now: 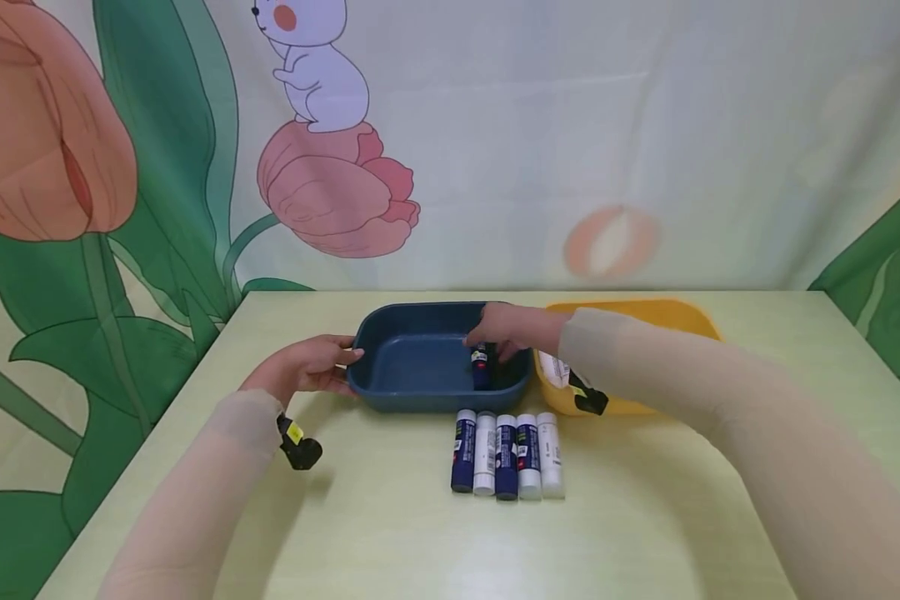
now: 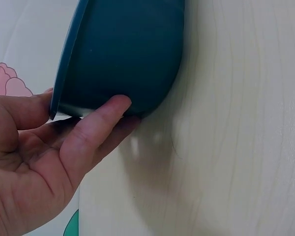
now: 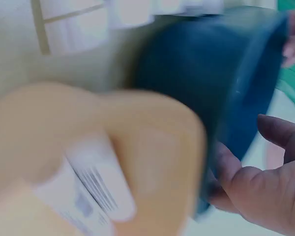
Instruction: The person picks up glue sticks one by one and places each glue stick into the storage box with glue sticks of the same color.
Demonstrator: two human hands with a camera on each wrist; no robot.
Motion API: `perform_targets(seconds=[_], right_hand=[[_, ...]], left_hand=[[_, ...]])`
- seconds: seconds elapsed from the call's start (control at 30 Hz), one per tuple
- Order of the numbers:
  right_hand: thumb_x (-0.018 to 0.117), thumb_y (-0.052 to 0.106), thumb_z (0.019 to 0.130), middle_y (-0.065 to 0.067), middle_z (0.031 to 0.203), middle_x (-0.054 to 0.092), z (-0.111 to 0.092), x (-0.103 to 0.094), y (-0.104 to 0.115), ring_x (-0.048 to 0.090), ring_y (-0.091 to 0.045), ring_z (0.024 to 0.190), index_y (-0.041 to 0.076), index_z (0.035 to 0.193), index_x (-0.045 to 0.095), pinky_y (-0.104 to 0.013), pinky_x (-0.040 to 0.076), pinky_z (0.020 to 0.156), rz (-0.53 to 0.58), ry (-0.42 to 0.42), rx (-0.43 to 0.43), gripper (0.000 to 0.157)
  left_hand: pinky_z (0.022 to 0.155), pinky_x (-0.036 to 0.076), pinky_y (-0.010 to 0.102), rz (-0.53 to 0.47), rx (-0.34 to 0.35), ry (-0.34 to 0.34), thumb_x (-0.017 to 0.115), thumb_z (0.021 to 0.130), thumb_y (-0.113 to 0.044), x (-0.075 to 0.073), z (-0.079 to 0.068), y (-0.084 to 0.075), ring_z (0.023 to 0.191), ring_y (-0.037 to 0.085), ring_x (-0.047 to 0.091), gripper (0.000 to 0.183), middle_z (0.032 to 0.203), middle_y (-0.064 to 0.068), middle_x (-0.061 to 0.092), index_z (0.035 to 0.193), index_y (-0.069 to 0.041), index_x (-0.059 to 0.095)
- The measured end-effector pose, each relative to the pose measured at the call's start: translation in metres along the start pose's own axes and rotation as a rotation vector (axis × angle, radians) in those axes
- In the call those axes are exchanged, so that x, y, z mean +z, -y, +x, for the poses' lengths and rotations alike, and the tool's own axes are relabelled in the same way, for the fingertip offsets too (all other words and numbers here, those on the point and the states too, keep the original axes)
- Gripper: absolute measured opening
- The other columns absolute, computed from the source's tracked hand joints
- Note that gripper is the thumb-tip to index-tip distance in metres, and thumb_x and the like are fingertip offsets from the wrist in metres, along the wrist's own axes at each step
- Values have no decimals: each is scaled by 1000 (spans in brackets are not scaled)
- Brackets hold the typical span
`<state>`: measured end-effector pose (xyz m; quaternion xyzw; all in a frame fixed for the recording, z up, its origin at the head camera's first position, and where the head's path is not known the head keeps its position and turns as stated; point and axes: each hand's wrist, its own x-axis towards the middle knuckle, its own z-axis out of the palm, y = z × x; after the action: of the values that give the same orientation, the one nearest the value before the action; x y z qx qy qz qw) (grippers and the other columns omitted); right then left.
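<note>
Now, left hand (image 1: 318,367): I am clamping it on the tray's near-left end, thumb at the rim, other fingers bracing the outer wall.
Blue tray (image 1: 420,367): it is stretching from my left fingers across to my right ones.
Dark glue stick (image 1: 481,367): it is lying inside the tray, just under my right fingertips, pointing toward me.
Right hand (image 1: 502,325): I am reaching down into the tray's right end; thumb and fingers are showing a gap in the wrist view, but I cannot tell whether they are gripping the stick.
Row of five glue sticks (image 1: 506,458): they are lying side by side outside the tray, nearer me than my right fingers.
Yellow bin (image 1: 637,312): it is sitting right of my right fingers, holding white sticks (image 3: 101,177).
Stick handling: I am, I judge, setting down or taking up the dark stick; the next move is calling for a steady left hold and right fingers clearing the rim.
</note>
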<state>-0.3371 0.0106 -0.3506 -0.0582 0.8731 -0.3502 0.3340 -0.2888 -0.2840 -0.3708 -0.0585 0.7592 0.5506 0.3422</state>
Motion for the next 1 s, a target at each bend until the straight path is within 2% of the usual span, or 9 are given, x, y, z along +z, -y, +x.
perform_targets(seconds=[0.1, 0.2, 0.4, 0.63, 0.77, 1.0], right_hand=[[58, 24, 105, -20, 162, 38, -19, -13, 3, 48, -41, 143, 1, 162, 18, -45, 53, 111, 32, 19, -41, 73], [55, 23, 106, -20, 161, 38, -47, -24, 7, 45, -41, 145, 2, 160, 23, -47, 49, 115, 48, 35, -93, 66], [55, 21, 106, -21, 158, 41, -106, -36, 7, 48, -38, 139, 5, 158, 30, -50, 48, 116, 41, 10, -201, 60], [53, 21, 104, -20, 151, 46, -168, -47, -1, 51, -36, 137, 6, 155, 33, -50, 51, 113, 56, -24, -318, 57], [56, 22, 104, -18, 147, 48, -190, -50, -13, 55, -34, 133, 8, 155, 35, -46, 54, 109, 58, -54, -345, 56], [59, 25, 104, -16, 145, 50, -205, -51, -38, 56, -32, 130, 10, 153, 38, -43, 58, 105, 90, -93, -372, 56]], left_hand=[[97, 62, 37, 12, -2, -8, 31, 113, -17, 0, 0, 0, 95, 14, 66, 61, 160, 30, 29, 164, -2, 2], [97, 62, 38, 24, -5, -15, 31, 113, -17, 0, -1, 0, 96, 15, 66, 61, 160, 31, 28, 164, -1, 1], [94, 63, 35, 26, -12, -19, 30, 113, -17, 1, -2, -1, 97, 15, 64, 62, 161, 30, 27, 164, -2, 0], [98, 61, 38, 17, -13, -41, 31, 113, -17, 4, 0, -2, 98, 17, 65, 61, 160, 30, 29, 164, -2, 1], [99, 60, 39, 21, -10, -37, 31, 113, -17, 5, 0, -2, 96, 15, 66, 62, 159, 30, 31, 164, -1, 0], [102, 57, 43, 16, -14, -46, 31, 113, -17, 5, 1, -2, 97, 17, 66, 61, 162, 31, 28, 164, -1, 1]])
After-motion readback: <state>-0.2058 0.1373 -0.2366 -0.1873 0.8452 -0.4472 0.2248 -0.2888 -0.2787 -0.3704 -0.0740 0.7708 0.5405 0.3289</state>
